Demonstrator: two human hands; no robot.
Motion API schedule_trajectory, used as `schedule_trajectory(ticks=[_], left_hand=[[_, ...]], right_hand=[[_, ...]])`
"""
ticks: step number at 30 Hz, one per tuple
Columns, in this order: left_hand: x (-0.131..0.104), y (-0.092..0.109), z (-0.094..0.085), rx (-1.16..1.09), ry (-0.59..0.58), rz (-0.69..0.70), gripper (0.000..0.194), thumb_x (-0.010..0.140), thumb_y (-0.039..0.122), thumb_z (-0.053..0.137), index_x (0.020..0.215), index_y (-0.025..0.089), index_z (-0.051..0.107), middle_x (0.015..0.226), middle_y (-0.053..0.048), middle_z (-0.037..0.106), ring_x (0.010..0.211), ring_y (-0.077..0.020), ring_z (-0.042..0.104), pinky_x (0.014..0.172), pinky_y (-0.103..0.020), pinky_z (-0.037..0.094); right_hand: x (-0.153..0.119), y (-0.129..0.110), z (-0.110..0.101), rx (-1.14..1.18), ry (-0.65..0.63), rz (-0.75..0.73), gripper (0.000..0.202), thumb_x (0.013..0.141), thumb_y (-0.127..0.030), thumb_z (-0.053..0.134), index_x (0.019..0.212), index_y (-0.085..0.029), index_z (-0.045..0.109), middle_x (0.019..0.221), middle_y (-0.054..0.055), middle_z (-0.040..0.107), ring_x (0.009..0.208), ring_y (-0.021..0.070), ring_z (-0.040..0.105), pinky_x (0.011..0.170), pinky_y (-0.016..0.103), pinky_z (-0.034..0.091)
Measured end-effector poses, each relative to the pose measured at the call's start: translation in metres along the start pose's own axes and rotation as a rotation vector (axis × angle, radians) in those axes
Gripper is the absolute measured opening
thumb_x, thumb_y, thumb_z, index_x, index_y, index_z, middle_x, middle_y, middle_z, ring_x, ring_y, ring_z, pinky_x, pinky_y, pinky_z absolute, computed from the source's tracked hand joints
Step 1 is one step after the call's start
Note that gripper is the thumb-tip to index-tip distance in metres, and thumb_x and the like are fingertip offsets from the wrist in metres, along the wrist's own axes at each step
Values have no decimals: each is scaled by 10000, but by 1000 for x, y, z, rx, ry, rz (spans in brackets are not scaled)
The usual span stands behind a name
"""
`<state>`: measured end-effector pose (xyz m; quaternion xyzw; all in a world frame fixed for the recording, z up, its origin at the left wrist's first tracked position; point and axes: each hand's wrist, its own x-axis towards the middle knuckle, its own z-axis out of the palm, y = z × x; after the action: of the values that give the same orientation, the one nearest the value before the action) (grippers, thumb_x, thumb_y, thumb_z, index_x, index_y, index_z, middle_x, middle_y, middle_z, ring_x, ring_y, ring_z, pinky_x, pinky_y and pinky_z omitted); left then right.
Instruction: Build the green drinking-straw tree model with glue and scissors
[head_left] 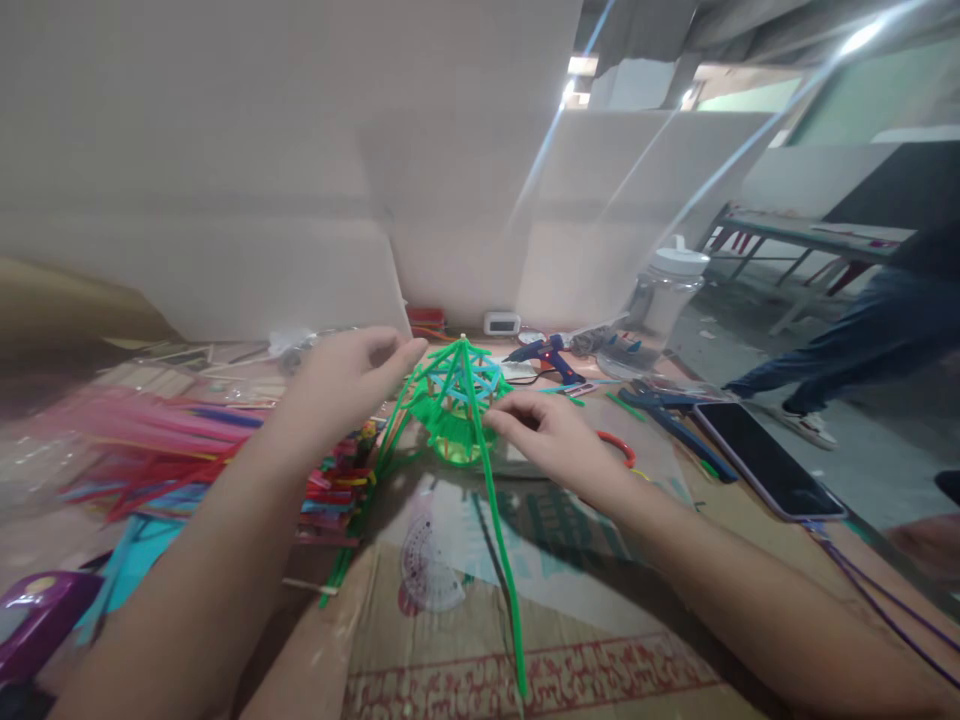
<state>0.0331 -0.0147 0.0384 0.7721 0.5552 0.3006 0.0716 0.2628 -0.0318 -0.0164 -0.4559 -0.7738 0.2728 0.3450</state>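
Note:
A small domed model (459,395) made of green pipe cleaners, with blue pieces and pale sticks, stands upright in the middle of the work surface. One long green pipe cleaner (501,560) runs from its peak down its front toward me. My right hand (551,435) is at the model's right side, thumb and finger pinched on this strand. Just left of the peak is my left hand (364,375), its fingers curled toward the thumb; what they hold, if anything, is hidden. More green strands hang at the model's left.
Bundles of coloured pipe cleaners (180,430) lie left. A blue glue gun (551,358), lidded clear bottle (667,295) and phone (769,460) are to the right. A protractor (431,563) lies in front. Pale boards (457,220) stand behind; a person's legs (847,345) show at right.

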Motion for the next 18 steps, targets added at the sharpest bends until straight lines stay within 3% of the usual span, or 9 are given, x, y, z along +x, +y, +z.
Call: schedule_trajectory(ticks=[2,5,8,11,14,18], left_hand=[[-8,-2,-1,-22,-70,3,475,923,526,426,615,181,533,573,15,472,577,-141,442,541,-269,265],[-26,-3,10,-144,-273,10,478,918,542,433,655,179,599,608,6,541,605,-149,507,546,-259,307],[-42,1,32,-244,-366,-21,408,899,546,500,834,197,700,763,-9,675,707,-174,600,607,-261,382],[-48,10,50,-316,-369,-56,409,892,558,513,872,205,718,766,-12,697,699,-177,618,611,-263,409],[-49,19,57,-358,-374,-98,424,886,564,515,853,195,722,692,-11,681,596,-158,587,543,-252,389],[-51,27,58,-414,-420,-195,406,878,558,530,952,210,723,643,-2,686,479,-133,535,464,-236,362]], right_hand=[[-4,4,-12,-20,4,-1,248,908,-360,543,772,-179,644,719,1,618,668,130,532,604,249,380],[-16,18,-40,-89,-76,16,212,903,-364,545,819,-184,618,751,7,610,669,136,532,602,252,391],[-31,44,-73,-288,-334,31,222,890,-364,563,1017,-196,634,801,26,626,711,169,561,644,280,427],[-45,72,-95,-408,-518,-28,391,843,-363,625,1213,-239,620,1126,90,623,1003,250,579,843,356,463],[-55,96,-96,-407,-606,-96,558,813,-266,625,1363,-290,534,1338,86,541,1168,269,537,966,381,439],[-59,117,-77,-546,-506,-196,647,777,-111,542,1402,-277,516,1314,117,566,1104,263,574,908,372,467]])
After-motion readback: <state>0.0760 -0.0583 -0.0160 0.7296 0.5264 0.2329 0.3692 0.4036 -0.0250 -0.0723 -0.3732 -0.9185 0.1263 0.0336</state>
